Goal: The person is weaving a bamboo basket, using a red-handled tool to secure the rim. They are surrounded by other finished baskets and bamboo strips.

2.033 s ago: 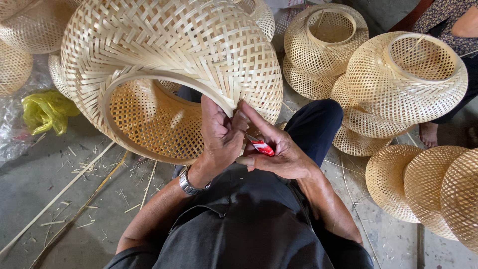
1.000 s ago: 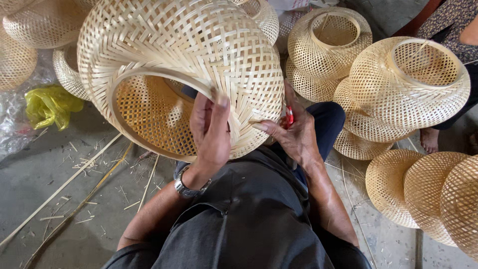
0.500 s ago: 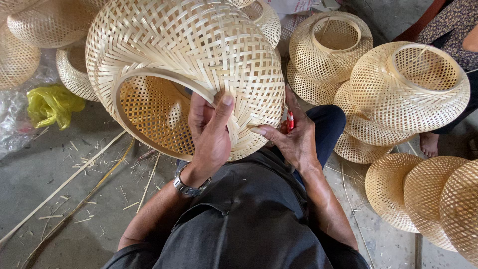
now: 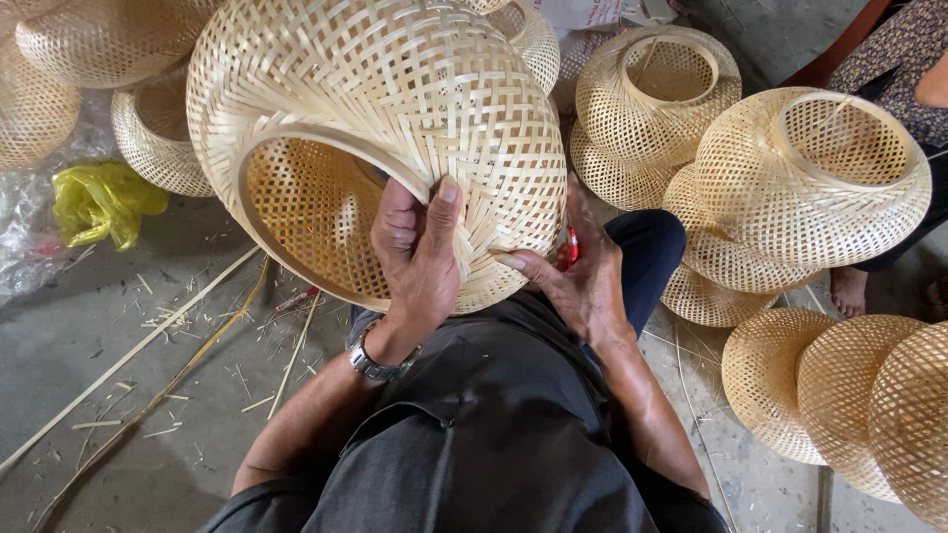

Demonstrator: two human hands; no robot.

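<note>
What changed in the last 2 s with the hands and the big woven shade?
The woven bamboo shade rolled to the right in the lap. The left hand moved up off the red tool to grip the shade's rim, thumb over the edge. The right hand, red-handled tool in it, shifted right to the shade's outer side. The finished shades and yellow bag stayed put.

Basket (image 4: 395, 109) over our lap | bag (image 4: 99, 202) to its left | stacked baskets (image 4: 790, 197) to its right | sticks (image 4: 148, 365) on floor (image 4: 118, 326), lower left
</note>
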